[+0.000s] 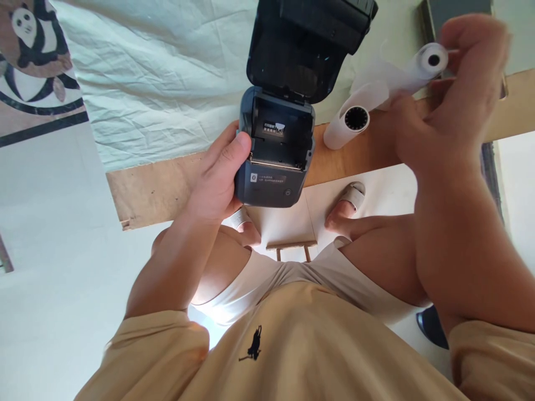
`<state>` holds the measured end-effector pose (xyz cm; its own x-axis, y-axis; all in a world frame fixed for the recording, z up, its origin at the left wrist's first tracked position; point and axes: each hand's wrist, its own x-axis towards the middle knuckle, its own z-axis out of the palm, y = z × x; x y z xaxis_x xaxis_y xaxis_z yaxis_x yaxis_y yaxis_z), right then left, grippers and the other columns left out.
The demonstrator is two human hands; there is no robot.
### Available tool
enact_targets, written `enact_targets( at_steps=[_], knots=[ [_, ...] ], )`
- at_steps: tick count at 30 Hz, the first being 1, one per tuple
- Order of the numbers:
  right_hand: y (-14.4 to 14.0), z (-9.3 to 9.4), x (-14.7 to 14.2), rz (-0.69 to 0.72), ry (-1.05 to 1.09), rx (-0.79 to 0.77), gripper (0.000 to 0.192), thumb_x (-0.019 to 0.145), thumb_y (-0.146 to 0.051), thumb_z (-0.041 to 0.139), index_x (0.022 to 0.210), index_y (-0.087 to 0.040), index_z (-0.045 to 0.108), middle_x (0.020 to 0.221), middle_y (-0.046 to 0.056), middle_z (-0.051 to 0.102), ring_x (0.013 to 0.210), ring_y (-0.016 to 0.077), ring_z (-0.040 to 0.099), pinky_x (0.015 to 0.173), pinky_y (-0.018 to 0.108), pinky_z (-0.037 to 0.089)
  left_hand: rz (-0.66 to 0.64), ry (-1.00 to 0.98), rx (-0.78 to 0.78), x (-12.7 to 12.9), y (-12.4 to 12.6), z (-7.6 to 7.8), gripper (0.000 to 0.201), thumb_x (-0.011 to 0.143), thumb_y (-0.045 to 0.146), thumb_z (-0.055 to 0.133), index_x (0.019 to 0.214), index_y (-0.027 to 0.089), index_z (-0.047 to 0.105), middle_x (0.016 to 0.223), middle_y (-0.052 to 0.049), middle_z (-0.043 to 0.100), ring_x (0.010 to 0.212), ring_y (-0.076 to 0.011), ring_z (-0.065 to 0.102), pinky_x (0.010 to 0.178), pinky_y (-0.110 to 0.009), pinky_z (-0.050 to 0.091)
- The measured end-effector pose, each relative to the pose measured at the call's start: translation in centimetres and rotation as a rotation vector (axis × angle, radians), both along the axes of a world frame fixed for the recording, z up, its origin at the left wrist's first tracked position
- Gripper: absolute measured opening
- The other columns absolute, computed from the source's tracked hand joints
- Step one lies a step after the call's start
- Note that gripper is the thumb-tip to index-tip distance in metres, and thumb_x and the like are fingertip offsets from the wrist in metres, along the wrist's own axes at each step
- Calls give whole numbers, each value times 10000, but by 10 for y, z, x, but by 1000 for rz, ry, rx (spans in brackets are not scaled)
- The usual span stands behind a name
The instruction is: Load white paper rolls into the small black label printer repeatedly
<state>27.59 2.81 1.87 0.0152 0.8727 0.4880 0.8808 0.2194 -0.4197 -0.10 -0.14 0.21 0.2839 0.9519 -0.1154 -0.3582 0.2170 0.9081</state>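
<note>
A: Biggest first. We see the table (167,184), bare wood at the near edge, with a pale wrinkled cloth (159,83) over the rest.

B: Then the printer (273,150), dark grey, standing at that near edge with its lid (307,44) swung open and up, away from us. Long axis runs from us toward the far side, front panel nearest us.

A: Grip? We have the left hand (217,178) wrapped on the printer's left flank, thumb lying along the top edge beside the open bay, fingers closed round the body.

B: Writing: a white-on-black label inside the bay, characters too small for us to read. A small round logo and a line of text on the front panel, also unreadable. A power button at front right.

A: Right hand (455,94) is up to the right of the printer, blurred, fingers pinched on a white paper roll (430,58), core hole facing us.

B: A second roll (353,122) lies on the wood just right of the printer, end facing us, axis slanting away to the right.

A: A loose paper strip hangs between them.
</note>
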Motion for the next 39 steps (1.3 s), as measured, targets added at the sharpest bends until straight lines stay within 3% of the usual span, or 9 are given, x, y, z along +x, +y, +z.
enact_targets(
  at_steps=[3, 7, 13, 16, 20, 24, 27, 32, 39],
  knots=[
    [2, -3, -3, -26, -5, -76, 560, 670, -151, 554, 1226, -179, 490, 1120, 70, 589, 841, 94, 504, 681, 230, 382, -15, -7, 35, 0, 1, -3, 517, 884, 664, 454, 1066, 209, 620, 861, -30, 668, 982, -226, 664, 621, -283, 533],
    [-3, 1, -9, -50, 1, -95, 524, 655, -94, 488, 1173, -162, 532, 1018, 42, 584, 657, 43, 352, 635, 215, 336, -13, -8, 7, 0, 0, -1, 437, 892, 599, 501, 1055, 211, 617, 878, -32, 669, 998, -232, 663, 673, -297, 556],
    [-2, -2, -13, -69, -42, -141, 308, 672, -220, 621, 970, -142, 627, 1016, 114, 528, 1015, 165, 514, 869, 294, 423, 0, -52, 19, 0, 0, 1, 292, 922, 475, 521, 956, 203, 625, 891, -30, 651, 912, -179, 685, 529, -202, 489],
    [-2, -4, -11, -90, -26, -127, 357, 654, -195, 645, 1007, -158, 613, 1033, 103, 537, 1001, 161, 524, 890, 306, 432, -5, -33, 18, 0, 0, 1, 302, 918, 488, 519, 950, 208, 625, 877, -32, 650, 882, -179, 688, 495, -200, 474],
    [-7, -3, -10, 40, 26, -105, 595, 609, -51, 517, 1188, -184, 489, 1075, 69, 572, 929, 122, 546, 819, 260, 445, -11, -9, 10, -1, 0, 1, 322, 912, 510, 512, 1005, 223, 623, 915, -33, 664, 945, -201, 683, 538, -224, 506],
    [-8, 0, -14, -74, -58, -173, 440, 642, -117, 574, 1079, -163, 583, 1079, 105, 545, 1031, 161, 530, 912, 314, 429, -16, -17, 6, 0, 0, 2, 317, 889, 499, 556, 1004, 209, 612, 954, -36, 675, 1027, -231, 663, 705, -276, 564],
    [-6, -1, -13, -140, -55, -167, 386, 646, -211, 659, 1028, -170, 615, 1050, 109, 539, 1010, 172, 526, 917, 332, 422, 1, 17, 4, 1, 0, 3, 345, 876, 538, 554, 984, 214, 599, 957, -34, 671, 1053, -237, 652, 693, -274, 558],
    [-10, -7, -8, 125, 105, -90, 682, 645, -68, 502, 1303, -211, 398, 1053, 63, 601, 844, 100, 546, 738, 246, 423, -4, 30, -6, 1, 0, 4, 361, 876, 543, 555, 1014, 214, 605, 907, -34, 670, 1017, -226, 662, 581, -242, 514],
    [-8, -7, -10, -23, -38, -98, 378, 675, -173, 593, 1052, -151, 606, 1042, 109, 536, 1060, 180, 517, 922, 338, 428, 1, 35, -14, 1, 0, 5, 368, 860, 559, 568, 1015, 229, 610, 927, -39, 675, 1035, -239, 663, 682, -289, 567]
  ],
)
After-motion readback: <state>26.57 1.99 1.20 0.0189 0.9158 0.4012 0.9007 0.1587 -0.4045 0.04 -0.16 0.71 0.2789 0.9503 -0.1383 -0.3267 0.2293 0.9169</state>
